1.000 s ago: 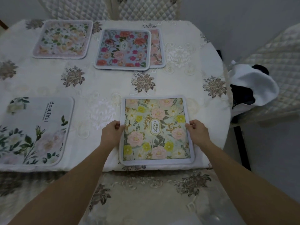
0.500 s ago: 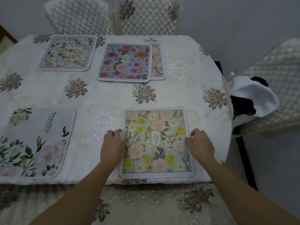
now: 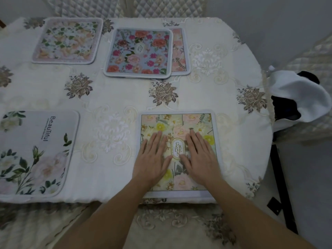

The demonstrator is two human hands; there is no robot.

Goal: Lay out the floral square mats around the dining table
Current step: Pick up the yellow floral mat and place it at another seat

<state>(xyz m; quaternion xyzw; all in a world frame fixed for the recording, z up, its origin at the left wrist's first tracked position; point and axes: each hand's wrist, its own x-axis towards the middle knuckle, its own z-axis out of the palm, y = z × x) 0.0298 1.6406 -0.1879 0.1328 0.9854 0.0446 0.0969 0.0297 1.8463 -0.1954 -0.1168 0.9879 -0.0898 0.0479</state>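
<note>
A yellow and pink floral mat (image 3: 179, 123) with a "Garden" label lies flat at the table's near edge. My left hand (image 3: 152, 159) and my right hand (image 3: 199, 157) rest palm down on it, fingers spread, either side of the label. A white "Beautiful" mat (image 3: 36, 151) lies at the near left. At the far side lie a pale floral mat (image 3: 68, 40) and a blue mat with red roses (image 3: 138, 53), which overlaps a pink mat (image 3: 179, 51) beneath it.
The table (image 3: 107, 90) wears a cream embroidered cloth. Quilted chairs (image 3: 168, 6) stand behind it, and another chair on the right carries a white and black cloth (image 3: 298, 97). A dark stand (image 3: 282, 186) is on the floor at the right.
Both hands let go of the Garden mat's side edges and moved inward onto its top. The mat lies flat, slightly further onto the table.
</note>
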